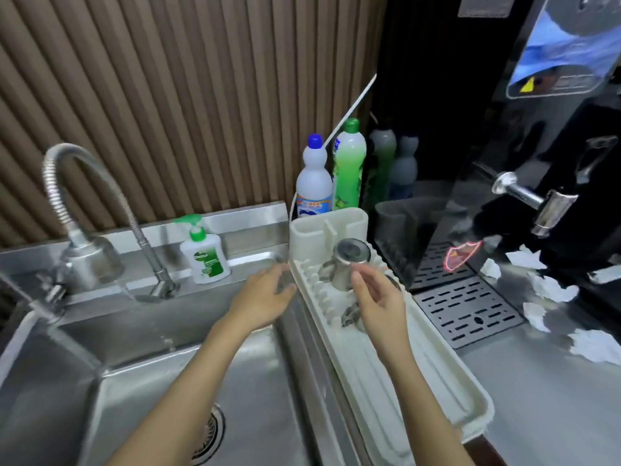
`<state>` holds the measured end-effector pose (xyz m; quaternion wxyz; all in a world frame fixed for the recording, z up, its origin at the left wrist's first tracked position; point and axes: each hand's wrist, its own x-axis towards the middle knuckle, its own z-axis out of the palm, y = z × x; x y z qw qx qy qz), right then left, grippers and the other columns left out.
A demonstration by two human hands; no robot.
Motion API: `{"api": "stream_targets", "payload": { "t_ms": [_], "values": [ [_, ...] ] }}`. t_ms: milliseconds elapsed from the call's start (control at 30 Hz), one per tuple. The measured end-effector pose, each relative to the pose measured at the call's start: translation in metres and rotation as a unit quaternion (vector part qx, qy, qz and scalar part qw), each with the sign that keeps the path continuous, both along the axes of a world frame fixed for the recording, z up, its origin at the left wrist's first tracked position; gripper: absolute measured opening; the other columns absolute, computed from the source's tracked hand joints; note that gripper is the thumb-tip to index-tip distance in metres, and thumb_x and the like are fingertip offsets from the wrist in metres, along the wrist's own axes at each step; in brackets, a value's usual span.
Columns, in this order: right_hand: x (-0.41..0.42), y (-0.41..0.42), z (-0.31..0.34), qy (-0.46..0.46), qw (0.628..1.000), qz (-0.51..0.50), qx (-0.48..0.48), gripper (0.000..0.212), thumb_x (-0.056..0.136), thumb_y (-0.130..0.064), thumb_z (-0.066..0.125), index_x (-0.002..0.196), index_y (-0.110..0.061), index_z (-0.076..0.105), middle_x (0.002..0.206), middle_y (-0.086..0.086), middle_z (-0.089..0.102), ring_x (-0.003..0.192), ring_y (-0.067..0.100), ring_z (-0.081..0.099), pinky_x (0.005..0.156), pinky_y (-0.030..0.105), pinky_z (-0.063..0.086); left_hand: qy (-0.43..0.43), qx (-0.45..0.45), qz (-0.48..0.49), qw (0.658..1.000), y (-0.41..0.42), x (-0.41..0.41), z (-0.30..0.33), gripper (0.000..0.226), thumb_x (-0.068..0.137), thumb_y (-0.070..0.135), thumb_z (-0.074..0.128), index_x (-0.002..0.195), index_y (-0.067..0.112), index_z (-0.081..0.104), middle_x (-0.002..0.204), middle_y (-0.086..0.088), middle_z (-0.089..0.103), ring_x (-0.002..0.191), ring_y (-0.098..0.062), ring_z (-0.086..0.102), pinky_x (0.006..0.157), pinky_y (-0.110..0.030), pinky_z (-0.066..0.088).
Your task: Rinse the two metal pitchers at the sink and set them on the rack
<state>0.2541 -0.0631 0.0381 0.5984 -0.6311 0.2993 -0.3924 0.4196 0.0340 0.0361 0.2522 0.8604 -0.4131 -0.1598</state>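
One metal pitcher (349,262) stands upside down on the cream drying rack (433,375), near its far end. A second metal piece (351,316), apparently the other pitcher, lies on the rack and is mostly hidden under my right hand (378,302). That hand hovers over it with loosely curved fingers, fingertips close to the upright pitcher's side; no grip shows. My left hand (265,297), blurred, reaches over the sink's right rim with relaxed fingers and holds nothing.
Steel sink (141,391) with a drain lies at lower left, a flexible tap (84,203) behind it. A soap dispenser (205,253) and two detergent bottles (331,173) stand at the back. Right of the rack are a black machine, its drip grate (467,311) and crumpled tissues (551,290).
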Motion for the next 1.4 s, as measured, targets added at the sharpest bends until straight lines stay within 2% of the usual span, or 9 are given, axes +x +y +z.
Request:
{"api": "stream_targets", "payload": {
  "t_ms": [367, 533, 733, 833, 1000, 1100, 1167, 1267, 1400],
  "values": [
    [0.153, 0.123, -0.034, 0.157, 0.941, 0.285, -0.093, 0.011, 0.089, -0.022, 0.059, 0.098, -0.025, 0.064, 0.098, -0.004, 0.069, 0.092, 0.005, 0.062, 0.089, 0.019, 0.047, 0.048, 0.037, 0.207, 0.976, 0.17, 0.082, -0.022, 0.046, 0.094, 0.041, 0.042, 0.134, 0.019, 0.042, 0.126, -0.007, 0.059, 0.12, -0.028, 0.052, 0.1, -0.036, 0.04],
    [0.244, 0.147, -0.038, 0.25, 0.845, 0.412, -0.232, 0.039, 0.093, -0.02, 0.05, 0.131, -0.011, 0.047, 0.13, 0.006, 0.057, 0.098, 0.017, 0.06, 0.085, 0.023, 0.043, 0.048, -0.005, 0.259, 0.965, 0.2, 0.116, -0.023, 0.04, 0.097, 0.035, 0.038, 0.13, 0.014, 0.045, 0.128, -0.011, 0.058, 0.119, -0.028, 0.053, 0.101, -0.038, 0.04],
    [0.321, 0.151, -0.078, 0.376, 0.717, 0.48, -0.338, 0.052, 0.095, -0.041, 0.036, 0.126, -0.001, 0.046, 0.131, 0.022, 0.051, 0.119, 0.037, 0.051, 0.101, 0.046, 0.042, 0.043, -0.008, 0.306, 0.951, 0.217, 0.148, -0.031, 0.037, 0.097, 0.034, 0.037, 0.127, 0.014, 0.047, 0.13, -0.012, 0.056, 0.119, -0.028, 0.052, 0.099, -0.036, 0.04],
    [0.342, 0.155, -0.099, 0.44, 0.668, 0.5, -0.33, 0.043, 0.092, -0.028, 0.043, 0.116, 0.007, 0.051, 0.119, 0.028, 0.057, 0.11, 0.042, 0.056, 0.094, 0.049, 0.047, 0.047, 0.005, 0.309, 0.95, 0.22, 0.154, -0.038, 0.037, 0.098, 0.035, 0.036, 0.126, 0.014, 0.048, 0.131, -0.01, 0.055, 0.119, -0.027, 0.051, 0.098, -0.036, 0.04],
    [0.355, 0.157, -0.107, 0.377, 0.772, 0.495, -0.128, 0.05, 0.086, -0.042, 0.058, 0.122, -0.008, 0.052, 0.105, -0.002, 0.054, 0.105, 0.02, 0.052, 0.092, 0.032, 0.046, 0.053, 0.003, 0.308, 0.95, 0.213, 0.154, -0.048, 0.036, 0.098, 0.033, 0.035, 0.125, 0.014, 0.049, 0.132, -0.007, 0.055, 0.119, -0.025, 0.051, 0.097, -0.037, 0.041],
    [0.335, 0.153, -0.082, 0.255, 0.865, 0.425, 0.081, 0.01, 0.091, -0.024, 0.057, 0.084, -0.017, 0.056, 0.076, -0.008, 0.049, 0.075, 0.012, 0.046, 0.071, 0.022, 0.044, 0.055, -0.01, 0.296, 0.954, 0.204, 0.148, -0.047, 0.034, 0.098, 0.029, 0.036, 0.126, 0.015, 0.048, 0.131, -0.007, 0.055, 0.119, -0.025, 0.052, 0.098, -0.036, 0.041],
    [0.313, 0.149, -0.069, 0.178, 0.889, 0.382, 0.178, 0.015, 0.094, -0.02, 0.05, 0.081, -0.017, 0.056, 0.078, -0.005, 0.054, 0.074, 0.009, 0.048, 0.086, 0.033, 0.047, 0.05, -0.018, 0.291, 0.955, 0.198, 0.146, -0.044, 0.034, 0.098, 0.027, 0.036, 0.127, 0.013, 0.049, 0.131, -0.008, 0.055, 0.12, -0.025, 0.051, 0.1, -0.035, 0.04],
    [0.289, 0.152, -0.059, 0.121, 0.9, 0.382, 0.174, 0.016, 0.094, -0.014, 0.05, 0.085, -0.026, 0.058, 0.088, -0.007, 0.06, 0.085, 0.005, 0.053, 0.093, 0.033, 0.044, 0.052, -0.029, 0.278, 0.959, 0.189, 0.146, -0.045, 0.032, 0.098, 0.024, 0.037, 0.125, 0.012, 0.05, 0.129, -0.011, 0.056, 0.12, -0.026, 0.05, 0.098, -0.033, 0.039],
    [0.281, 0.154, -0.05, 0.166, 0.914, 0.361, 0.087, 0.018, 0.089, -0.007, 0.055, 0.081, -0.023, 0.057, 0.078, -0.011, 0.056, 0.074, 0.001, 0.05, 0.064, 0.014, 0.039, 0.04, -0.022, 0.257, 0.965, 0.178, 0.142, -0.043, 0.033, 0.094, 0.011, 0.035, 0.12, 0.011, 0.055, 0.126, -0.013, 0.057, 0.119, -0.028, 0.05, 0.096, -0.033, 0.038]
  ]
}}
